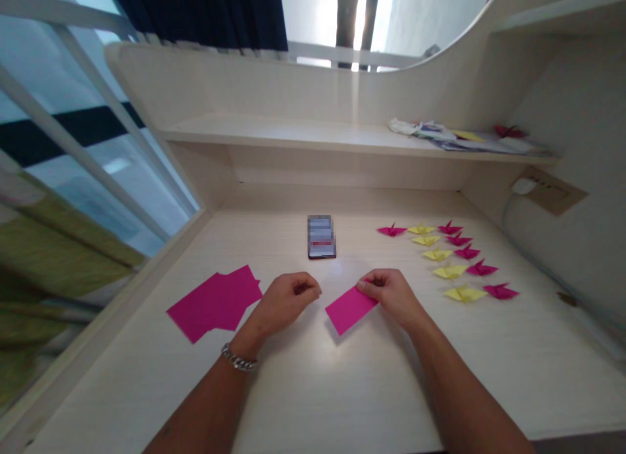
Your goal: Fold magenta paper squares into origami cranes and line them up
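Observation:
My right hand [390,293] pinches a magenta sheet of origami paper [348,309] by its upper right corner, thumb on top. The sheet looks like a rectangle and slants just above the desk. To its left, my left hand [287,299] is closed, thumb and fingertips together, with nothing visible in them; it is apart from the sheet. A silver chain bracelet [238,359] circles the left wrist. Beside that hand lies an overlapping pile of magenta paper [215,305].
A phone [321,237] lies beyond my hands. Several yellow paper cranes [449,271] and magenta paper cranes [482,267] stand in rows at right. Papers [454,138] lie on the shelf [293,133]. A white charger [524,185] sits in the wall socket, its cable trailing down.

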A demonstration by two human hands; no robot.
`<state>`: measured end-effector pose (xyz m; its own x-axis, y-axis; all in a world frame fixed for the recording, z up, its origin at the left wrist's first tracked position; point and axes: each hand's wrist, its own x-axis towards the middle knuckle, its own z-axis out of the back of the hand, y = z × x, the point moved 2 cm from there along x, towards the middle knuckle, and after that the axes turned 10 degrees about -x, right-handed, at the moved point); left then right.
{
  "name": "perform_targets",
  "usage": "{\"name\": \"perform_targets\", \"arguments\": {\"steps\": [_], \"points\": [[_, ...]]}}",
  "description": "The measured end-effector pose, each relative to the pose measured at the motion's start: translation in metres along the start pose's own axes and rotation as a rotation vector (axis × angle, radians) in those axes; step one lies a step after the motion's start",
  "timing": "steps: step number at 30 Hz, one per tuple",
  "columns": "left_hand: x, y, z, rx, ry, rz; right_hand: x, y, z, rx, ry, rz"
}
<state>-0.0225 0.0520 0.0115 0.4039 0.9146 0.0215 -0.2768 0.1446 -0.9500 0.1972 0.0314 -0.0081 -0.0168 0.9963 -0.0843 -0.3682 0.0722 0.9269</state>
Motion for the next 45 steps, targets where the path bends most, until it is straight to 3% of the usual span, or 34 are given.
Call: {"name": "perform_targets", "arguments": {"steps": [3, 5, 8, 13, 18, 23, 33, 37, 45], "points": [[-0.001, -0.006, -0.016, -0.123, 0.094, 0.046, -0.002, 0.005, -0.006, -0.019, 0.063, 0.05], [0.0, -0.007, -0.022, -0.154, 0.062, 0.061, -0.002, 0.006, -0.008, 0.035, 0.093, 0.05], [0.001, -0.001, -0.022, -0.213, -0.001, 0.088, -0.003, 0.004, -0.008, 0.09, 0.141, 0.006], [0.002, 0.006, -0.022, -0.301, 0.056, 0.114, -0.006, 0.005, -0.011, 0.051, 0.204, -0.012], [0.0, 0.002, -0.022, -0.318, 0.0, 0.136, -0.009, 0.01, -0.013, 0.138, 0.223, -0.049], [-0.001, -0.001, -0.023, -0.397, 0.044, 0.152, -0.01, 0.012, -0.011, 0.212, 0.218, -0.081], [-0.002, -0.005, -0.015, -0.332, -0.044, 0.152, -0.01, 0.008, -0.018, 0.543, 0.23, -0.124], [-0.002, -0.007, -0.013, -0.256, -0.024, 0.125, -0.01, 0.007, -0.019, 0.565, 0.243, -0.101], [-0.001, -0.009, -0.015, -0.21, -0.04, 0.057, -0.009, 0.008, -0.02, 0.465, 0.139, -0.044]]}}
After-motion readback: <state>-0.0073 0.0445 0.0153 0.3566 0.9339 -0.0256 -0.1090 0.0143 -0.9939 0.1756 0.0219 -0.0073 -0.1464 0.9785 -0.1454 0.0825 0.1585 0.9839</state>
